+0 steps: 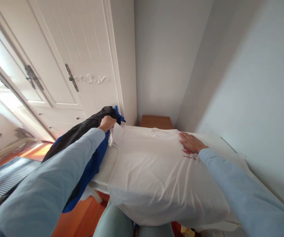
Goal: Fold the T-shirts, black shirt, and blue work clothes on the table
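Note:
A white T-shirt [152, 164] with a dark red printed emblem lies spread over a white table, its near part hanging over the front edge towards my lap. My left hand [107, 123] is closed on the shirt's far left part, where a corner of cloth is lifted. Flat on the far right of the shirt rests my right hand [191, 142], fingers stretched out, just above and partly over the emblem [188, 152]. Soft creases run through the near half of the fabric.
A black and blue garment [82, 123] drapes at the table's left, beneath my left forearm. Behind stand a white wardrobe [90, 46] and a brown wooden surface [156, 122]. A grey wall [250, 85] borders the right side. A striped grey item [11, 174] is at lower left.

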The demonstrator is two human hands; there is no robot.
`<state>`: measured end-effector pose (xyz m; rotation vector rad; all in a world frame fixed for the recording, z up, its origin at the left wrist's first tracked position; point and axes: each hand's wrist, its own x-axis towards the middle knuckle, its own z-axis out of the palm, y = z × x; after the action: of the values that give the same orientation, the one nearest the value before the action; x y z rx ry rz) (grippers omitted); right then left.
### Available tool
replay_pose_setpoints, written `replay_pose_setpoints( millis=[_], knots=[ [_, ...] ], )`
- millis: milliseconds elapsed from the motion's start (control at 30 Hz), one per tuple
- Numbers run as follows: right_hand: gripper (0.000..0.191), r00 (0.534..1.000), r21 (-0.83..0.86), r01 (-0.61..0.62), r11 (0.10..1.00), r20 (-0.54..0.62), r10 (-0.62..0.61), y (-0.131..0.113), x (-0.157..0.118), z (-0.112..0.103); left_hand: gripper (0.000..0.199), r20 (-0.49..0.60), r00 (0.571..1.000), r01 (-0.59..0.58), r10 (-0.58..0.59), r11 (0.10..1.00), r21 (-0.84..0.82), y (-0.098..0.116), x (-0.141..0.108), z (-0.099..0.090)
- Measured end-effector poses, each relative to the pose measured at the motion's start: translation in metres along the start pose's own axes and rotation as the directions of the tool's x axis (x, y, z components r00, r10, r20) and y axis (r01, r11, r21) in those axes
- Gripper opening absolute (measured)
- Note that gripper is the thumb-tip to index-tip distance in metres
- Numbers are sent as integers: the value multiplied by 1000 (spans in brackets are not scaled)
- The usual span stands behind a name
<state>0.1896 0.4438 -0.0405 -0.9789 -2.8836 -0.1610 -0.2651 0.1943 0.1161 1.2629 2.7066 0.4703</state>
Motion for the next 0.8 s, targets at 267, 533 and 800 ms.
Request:
replay_pose_setpoints(
  millis=[267,533,800],
  knots=[
    [57,999,81,11,997,-43,-8,0,1,0,30,86,963,-192,257,871,-453,63,3,10],
    [59,999,57,-42,997,3,41,-1,-1,-1,46,63,894,-394,444,845,-361,44,-22,78],
    [56,1000,9,-16,1000,-1,16,-1,-3,-5,64,234,703,-698,672,714,44,-4,-53,130]
  ],
)
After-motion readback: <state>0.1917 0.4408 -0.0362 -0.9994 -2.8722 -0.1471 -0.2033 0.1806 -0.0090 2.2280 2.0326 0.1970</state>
